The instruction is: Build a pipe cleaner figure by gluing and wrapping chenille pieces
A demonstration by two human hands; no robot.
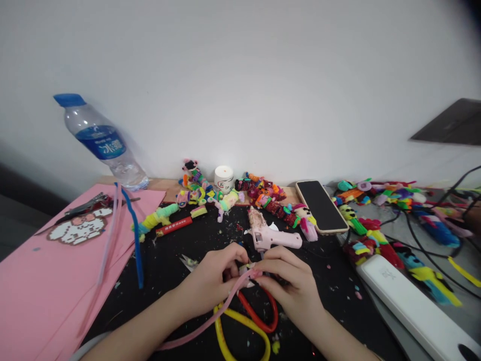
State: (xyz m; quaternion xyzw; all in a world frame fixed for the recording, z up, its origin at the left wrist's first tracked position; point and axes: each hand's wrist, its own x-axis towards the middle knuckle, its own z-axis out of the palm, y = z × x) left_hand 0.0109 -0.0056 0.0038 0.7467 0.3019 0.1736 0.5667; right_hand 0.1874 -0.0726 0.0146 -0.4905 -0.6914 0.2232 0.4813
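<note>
My left hand [214, 281] is closed, its fingertips pinching a small pale piece [246, 269] partly hidden by the fingers. Close beside it, my right hand [295, 281] pinches the end of a pink pipe cleaner [220, 313] against that piece. The pipe cleaner's long tail curves down past my left wrist. Beneath both hands lie scissors with a yellow and a red handle [268, 313]; one blade tip shows left of my left hand. Just beyond my hands, a pale pink glue gun [276, 238] rests on the black mat [311, 321].
Pink sheets [48, 281] with pipe cleaners lie left, near a tilted water bottle [103, 140]. Several fuzzy figures [270, 198], a white cup [224, 179] and a phone [321, 205] line the wall. At right are more figures, black cables and a white elongated device [417, 306].
</note>
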